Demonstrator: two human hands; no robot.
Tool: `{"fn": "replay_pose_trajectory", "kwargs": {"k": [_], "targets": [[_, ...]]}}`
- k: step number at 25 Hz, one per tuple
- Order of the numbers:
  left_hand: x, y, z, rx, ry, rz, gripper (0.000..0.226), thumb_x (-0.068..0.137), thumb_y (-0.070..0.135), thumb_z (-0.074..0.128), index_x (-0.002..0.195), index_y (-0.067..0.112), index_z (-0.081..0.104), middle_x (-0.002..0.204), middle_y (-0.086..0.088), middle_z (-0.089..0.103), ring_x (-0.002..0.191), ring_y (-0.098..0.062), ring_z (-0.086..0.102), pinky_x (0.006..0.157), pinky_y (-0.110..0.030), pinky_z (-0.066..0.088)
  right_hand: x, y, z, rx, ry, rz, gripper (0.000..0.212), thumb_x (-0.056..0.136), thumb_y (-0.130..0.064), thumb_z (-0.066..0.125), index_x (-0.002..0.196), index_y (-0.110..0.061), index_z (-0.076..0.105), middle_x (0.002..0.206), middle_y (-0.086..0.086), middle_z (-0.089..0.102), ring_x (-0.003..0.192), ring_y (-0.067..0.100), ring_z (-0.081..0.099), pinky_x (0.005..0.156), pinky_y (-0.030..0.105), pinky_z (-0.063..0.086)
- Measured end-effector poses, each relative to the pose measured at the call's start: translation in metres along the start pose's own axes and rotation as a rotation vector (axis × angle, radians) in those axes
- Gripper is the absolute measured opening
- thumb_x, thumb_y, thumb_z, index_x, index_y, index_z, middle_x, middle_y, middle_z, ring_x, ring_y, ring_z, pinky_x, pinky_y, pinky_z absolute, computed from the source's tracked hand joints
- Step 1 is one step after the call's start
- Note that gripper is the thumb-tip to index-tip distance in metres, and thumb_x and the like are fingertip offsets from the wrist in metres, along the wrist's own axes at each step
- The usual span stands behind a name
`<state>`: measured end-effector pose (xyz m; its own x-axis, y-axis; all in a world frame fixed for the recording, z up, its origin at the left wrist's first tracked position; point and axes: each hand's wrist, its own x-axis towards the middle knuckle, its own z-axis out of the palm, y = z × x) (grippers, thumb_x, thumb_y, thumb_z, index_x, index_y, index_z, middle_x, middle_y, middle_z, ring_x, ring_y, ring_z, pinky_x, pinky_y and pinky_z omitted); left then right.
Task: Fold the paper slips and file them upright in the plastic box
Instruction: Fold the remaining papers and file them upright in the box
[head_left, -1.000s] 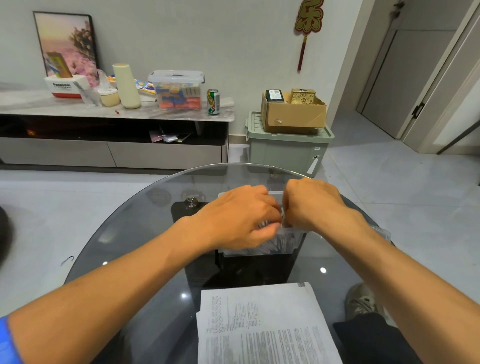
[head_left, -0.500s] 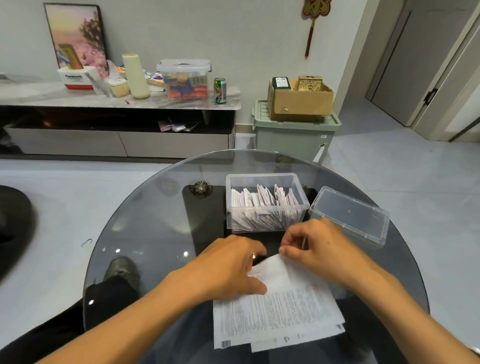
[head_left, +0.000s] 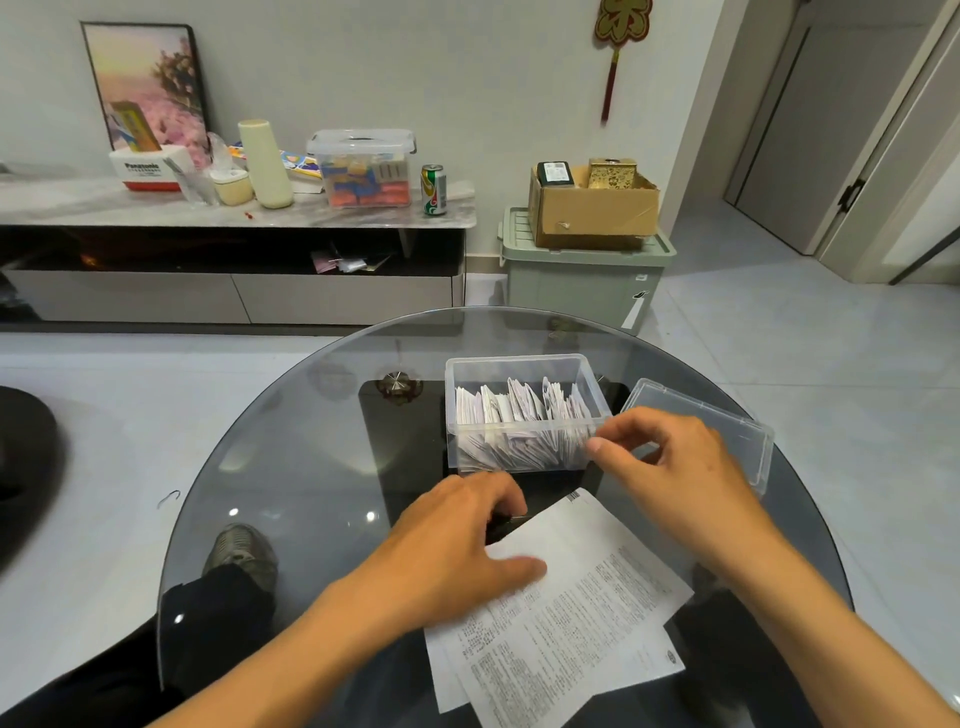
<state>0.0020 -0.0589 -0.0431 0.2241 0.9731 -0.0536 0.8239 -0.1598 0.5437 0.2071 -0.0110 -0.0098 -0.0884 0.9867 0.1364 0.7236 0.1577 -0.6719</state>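
A clear plastic box (head_left: 519, 359) stands mid-table, with several folded slips (head_left: 519, 410) upright inside. Nearer me lie printed paper sheets (head_left: 571, 623), the top one turned askew over the one beneath. My left hand (head_left: 457, 545) is on the top sheet's upper left part: the thumb lies on the paper and the fingers curl over its far edge. My right hand (head_left: 675, 467) hovers at the box's right front corner with loosely bent fingers, and I see nothing in it.
The box's clear lid (head_left: 759, 447) lies right of the box, partly behind my right hand. The round glass table (head_left: 291, 467) shows my legs and a shoe beneath. A sideboard, a green bin and a cardboard box stand by the far wall.
Both hands left the box and came back to the sheets. Since then my right hand has lifted off the paper toward the box's corner, and the top sheet has turned askew.
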Motion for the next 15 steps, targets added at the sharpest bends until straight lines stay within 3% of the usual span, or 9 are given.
{"fn": "replay_pose_trajectory", "kwargs": {"k": [2,3,6,8,11,13,15], "targets": [[0.001,0.003,0.007,0.084,-0.071,-0.030,0.059,0.079,0.055,0.072,0.130,0.037,0.049,0.110,0.018,0.053,0.103,-0.006,0.048,0.088,-0.027,0.044,-0.002,0.003,-0.001,-0.161,-0.123,0.069,0.019,0.085,-0.050,0.066,0.092,-0.033,0.067,0.087,-0.018,0.067,0.079,0.003,0.062,0.073,0.030,0.051],[0.002,0.004,0.009,0.046,-0.072,-0.061,0.061,0.079,0.051,0.074,0.133,0.035,0.050,0.103,0.016,0.054,0.096,-0.005,0.051,0.083,-0.025,0.044,-0.004,0.004,0.000,-0.265,-0.212,0.099,0.024,0.083,-0.054,0.067,0.096,-0.033,0.064,0.093,-0.017,0.066,0.085,0.008,0.062,0.077,0.032,0.052],[0.007,0.001,0.011,-0.117,-0.040,-0.147,0.041,0.080,0.040,0.077,0.116,0.034,0.061,0.078,0.012,0.060,0.072,-0.003,0.056,0.066,-0.021,0.044,-0.008,0.002,0.008,-0.388,-0.441,0.168,0.041,0.075,-0.053,0.072,0.109,-0.037,0.053,0.105,-0.011,0.061,0.095,0.015,0.061,0.081,0.035,0.054],[0.006,-0.001,0.012,-0.124,-0.010,-0.172,0.031,0.079,0.040,0.077,0.106,0.036,0.062,0.080,0.013,0.058,0.073,-0.003,0.054,0.066,-0.020,0.044,-0.008,0.002,0.014,-0.299,-0.465,0.152,0.032,0.079,-0.035,0.072,0.105,-0.036,0.054,0.103,-0.011,0.062,0.091,0.011,0.062,0.074,0.030,0.054],[0.004,0.000,0.013,-0.182,0.024,-0.145,0.050,0.071,0.045,0.081,0.116,0.039,0.058,0.099,0.017,0.054,0.090,-0.002,0.053,0.079,-0.021,0.047,-0.004,0.001,0.006,-0.116,-0.392,0.085,0.012,0.083,-0.014,0.068,0.086,-0.025,0.065,0.085,-0.007,0.068,0.077,0.011,0.066,0.062,0.028,0.053],[0.003,0.004,0.007,-0.444,0.021,-0.147,0.060,0.067,0.044,0.086,0.120,0.038,0.059,0.108,0.019,0.063,0.100,-0.003,0.062,0.087,-0.028,0.054,-0.003,-0.004,-0.011,0.195,-0.407,0.086,0.010,0.084,-0.005,0.071,0.081,-0.014,0.072,0.082,0.004,0.074,0.073,0.015,0.070,0.064,0.029,0.055],[0.002,0.007,-0.001,-0.753,0.032,-0.149,0.041,0.074,0.025,0.086,0.112,0.027,0.069,0.105,0.009,0.075,0.096,-0.013,0.072,0.087,-0.039,0.059,-0.006,-0.010,-0.024,0.533,-0.394,0.116,0.008,0.082,0.000,0.072,0.083,-0.007,0.075,0.084,0.011,0.076,0.073,0.017,0.070,0.066,0.025,0.055]]}}
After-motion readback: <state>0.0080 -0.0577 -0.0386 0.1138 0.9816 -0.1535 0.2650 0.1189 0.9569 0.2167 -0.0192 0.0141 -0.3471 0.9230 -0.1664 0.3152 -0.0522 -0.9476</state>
